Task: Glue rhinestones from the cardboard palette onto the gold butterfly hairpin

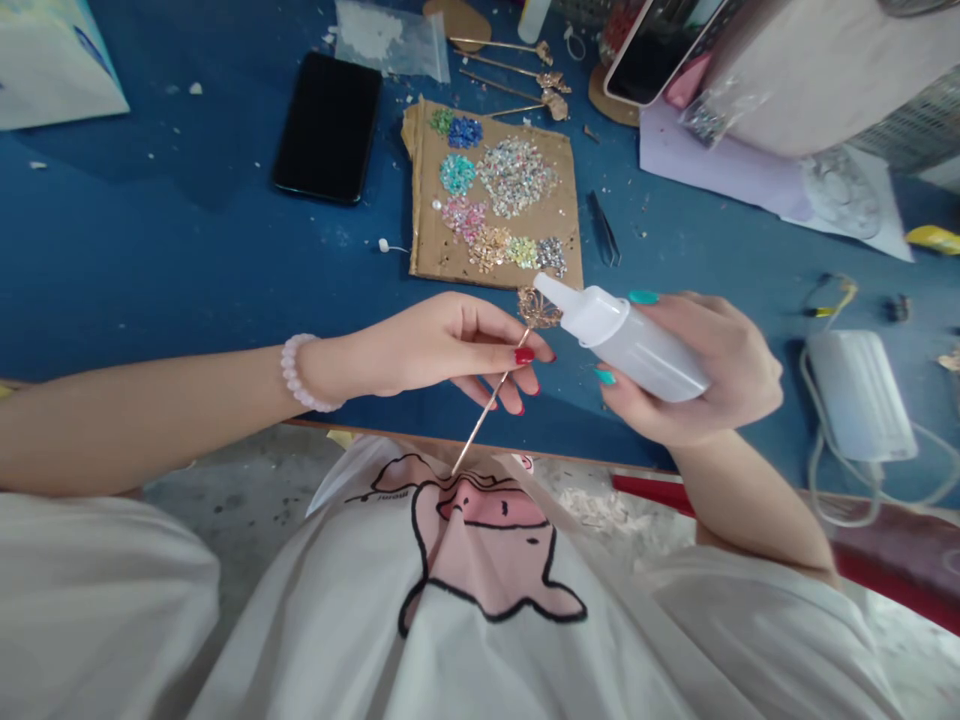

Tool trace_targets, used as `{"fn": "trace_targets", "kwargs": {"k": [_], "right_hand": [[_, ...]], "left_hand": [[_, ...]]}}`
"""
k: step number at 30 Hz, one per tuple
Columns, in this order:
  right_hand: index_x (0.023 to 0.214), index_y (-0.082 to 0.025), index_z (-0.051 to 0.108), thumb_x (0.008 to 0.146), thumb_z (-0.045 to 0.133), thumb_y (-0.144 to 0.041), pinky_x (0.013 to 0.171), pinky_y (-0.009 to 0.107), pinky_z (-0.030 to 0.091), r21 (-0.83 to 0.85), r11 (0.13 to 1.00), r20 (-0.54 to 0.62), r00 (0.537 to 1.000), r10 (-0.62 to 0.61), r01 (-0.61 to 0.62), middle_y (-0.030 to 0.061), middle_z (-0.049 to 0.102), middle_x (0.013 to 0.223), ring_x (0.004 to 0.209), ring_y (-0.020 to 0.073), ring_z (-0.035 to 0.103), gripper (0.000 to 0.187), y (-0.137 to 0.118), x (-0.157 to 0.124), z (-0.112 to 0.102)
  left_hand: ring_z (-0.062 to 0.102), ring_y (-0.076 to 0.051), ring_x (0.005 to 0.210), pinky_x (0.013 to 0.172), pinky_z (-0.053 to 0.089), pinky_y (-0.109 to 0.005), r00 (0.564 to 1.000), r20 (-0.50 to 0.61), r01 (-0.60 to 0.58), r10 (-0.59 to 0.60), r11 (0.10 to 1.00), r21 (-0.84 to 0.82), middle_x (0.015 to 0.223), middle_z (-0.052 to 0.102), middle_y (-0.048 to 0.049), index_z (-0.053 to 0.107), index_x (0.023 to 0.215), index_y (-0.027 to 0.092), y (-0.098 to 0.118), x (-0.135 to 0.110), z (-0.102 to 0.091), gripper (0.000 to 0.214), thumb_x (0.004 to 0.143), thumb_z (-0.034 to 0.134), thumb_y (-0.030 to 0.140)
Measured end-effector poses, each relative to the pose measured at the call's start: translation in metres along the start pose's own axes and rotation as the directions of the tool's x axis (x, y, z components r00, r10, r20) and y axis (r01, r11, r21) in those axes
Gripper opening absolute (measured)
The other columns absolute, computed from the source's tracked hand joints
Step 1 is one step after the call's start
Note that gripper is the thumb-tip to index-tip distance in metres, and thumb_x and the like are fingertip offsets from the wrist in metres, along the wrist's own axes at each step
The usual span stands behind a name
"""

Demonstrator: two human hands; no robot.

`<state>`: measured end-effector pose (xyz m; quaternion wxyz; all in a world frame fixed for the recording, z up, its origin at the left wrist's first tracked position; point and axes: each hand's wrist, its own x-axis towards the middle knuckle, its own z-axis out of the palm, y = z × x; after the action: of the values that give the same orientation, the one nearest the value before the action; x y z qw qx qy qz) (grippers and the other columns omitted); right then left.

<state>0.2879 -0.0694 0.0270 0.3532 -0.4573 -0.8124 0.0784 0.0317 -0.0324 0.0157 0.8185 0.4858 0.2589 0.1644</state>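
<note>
Between thumb and fingers, my left hand [465, 350] pinches the stem of a gold hairpin [484, 415]. Its openwork ornamental head points away from me, and the stem's lower end reaches my shirt. My right hand [712, 360] grips a white squeeze bottle [637, 345] that is tilted, its nozzle tip right by the hairpin's head. Whether the tip touches the metal I cannot tell. Just beyond lies a piece of cardboard [431, 260] bearing several small heaps of coloured rhinestones [517, 175]. Black tweezers [604, 230] rest to the right of the cardboard.
Several more gold hairpins [517, 70] lie behind the cardboard, near a clear plastic bag [405, 45]. A black phone [328, 128] is at the left on the blue table [187, 270]. At the right are a white device with a cable [862, 395] and another phone [660, 50].
</note>
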Motion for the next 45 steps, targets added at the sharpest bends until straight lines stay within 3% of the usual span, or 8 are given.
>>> {"fn": "trace_targets", "kwargs": {"k": [3, 6, 12, 16, 27, 38, 45], "right_hand": [[0.113, -0.029, 0.068, 0.08, 0.069, -0.032, 0.059, 0.037, 0.061, -0.047, 0.964, -0.191, 0.945, -0.267, 0.263, 0.0056, 0.076, 0.089, 0.068, 0.022, 0.071, 0.033, -0.001, 0.007, 0.002], [0.11, -0.025, 0.07, 0.077, 0.07, -0.03, 0.052, 0.036, 0.058, -0.079, 0.944, -0.242, 0.912, -0.33, 0.32, 0.0064, 0.076, 0.087, 0.061, 0.0204, 0.068, 0.033, 0.001, 0.01, 0.004], [0.098, -0.028, 0.072, 0.08, 0.067, -0.035, 0.052, 0.037, 0.059, -0.024, 0.989, -0.194, 0.97, -0.147, 0.145, 0.0039, 0.076, 0.084, 0.069, 0.0235, 0.074, 0.02, -0.002, 0.009, 0.001], [0.098, -0.025, 0.073, 0.077, 0.071, -0.039, 0.047, 0.033, 0.055, -0.007, 0.98, -0.252, 0.948, -0.195, 0.2, 0.0042, 0.076, 0.083, 0.063, 0.0211, 0.072, 0.025, 0.002, 0.008, 0.0], [0.092, -0.021, 0.073, 0.074, 0.074, -0.038, 0.045, 0.032, 0.051, 0.047, 0.974, -0.206, 0.957, -0.206, 0.22, 0.006, 0.076, 0.078, 0.06, 0.0209, 0.07, 0.025, 0.006, 0.01, 0.0], [0.09, -0.025, 0.073, 0.074, 0.071, -0.036, 0.043, 0.032, 0.044, 0.097, 0.987, -0.157, 0.981, -0.112, 0.128, 0.0016, 0.075, 0.076, 0.055, 0.0172, 0.063, 0.019, 0.004, 0.006, -0.003], [0.093, -0.02, 0.076, 0.072, 0.076, -0.032, 0.042, 0.025, 0.041, 0.16, 0.963, -0.196, 0.964, -0.182, 0.215, 0.0034, 0.074, 0.077, 0.054, 0.0119, 0.06, 0.024, 0.009, 0.011, -0.003]], "left_hand": [[0.073, -0.008, 0.069, 0.066, 0.063, -0.019, 1.0, 0.0, 0.029, -0.029, 1.0, -0.003, 0.093, 0.078, -0.0013, 0.075, 0.106, 0.017, 0.002, -0.001, 0.001, 0.013, 0.098, 0.067, 0.023], [0.072, -0.007, 0.066, 0.064, 0.061, -0.018, 0.998, -0.013, 0.068, -0.068, 0.998, -0.015, 0.091, 0.077, -0.0003, 0.076, 0.104, 0.018, 0.004, -0.001, 0.002, 0.012, 0.098, 0.066, 0.023], [0.069, -0.006, 0.063, 0.062, 0.06, -0.017, 0.995, -0.032, 0.095, -0.097, 0.994, -0.059, 0.088, 0.076, 0.001, 0.076, 0.102, 0.019, 0.005, 0.0, 0.0, 0.012, 0.098, 0.066, 0.022], [0.067, -0.005, 0.062, 0.063, 0.059, -0.018, 0.992, -0.037, 0.119, -0.12, 0.992, -0.035, 0.09, 0.076, 0.0004, 0.075, 0.103, 0.019, 0.006, 0.001, 0.0, 0.013, 0.098, 0.063, 0.022], [0.07, -0.007, 0.068, 0.065, 0.059, -0.018, 0.996, -0.001, 0.093, -0.094, 0.985, 0.147, 0.102, 0.077, -0.0031, 0.072, 0.111, 0.02, 0.005, -0.001, -0.004, 0.021, 0.099, 0.059, 0.029], [0.068, -0.006, 0.062, 0.059, 0.056, -0.017, 0.986, -0.009, 0.167, -0.168, 0.977, 0.135, 0.094, 0.076, -0.0019, 0.075, 0.108, 0.019, 0.007, 0.0, -0.001, 0.02, 0.098, 0.059, 0.026], [0.066, -0.008, 0.059, 0.057, 0.053, -0.019, 0.98, -0.057, 0.196, -0.189, 0.965, 0.174, 0.087, 0.074, -0.0022, 0.076, 0.106, 0.018, 0.01, 0.0, 0.001, 0.021, 0.095, 0.06, 0.024]]}}
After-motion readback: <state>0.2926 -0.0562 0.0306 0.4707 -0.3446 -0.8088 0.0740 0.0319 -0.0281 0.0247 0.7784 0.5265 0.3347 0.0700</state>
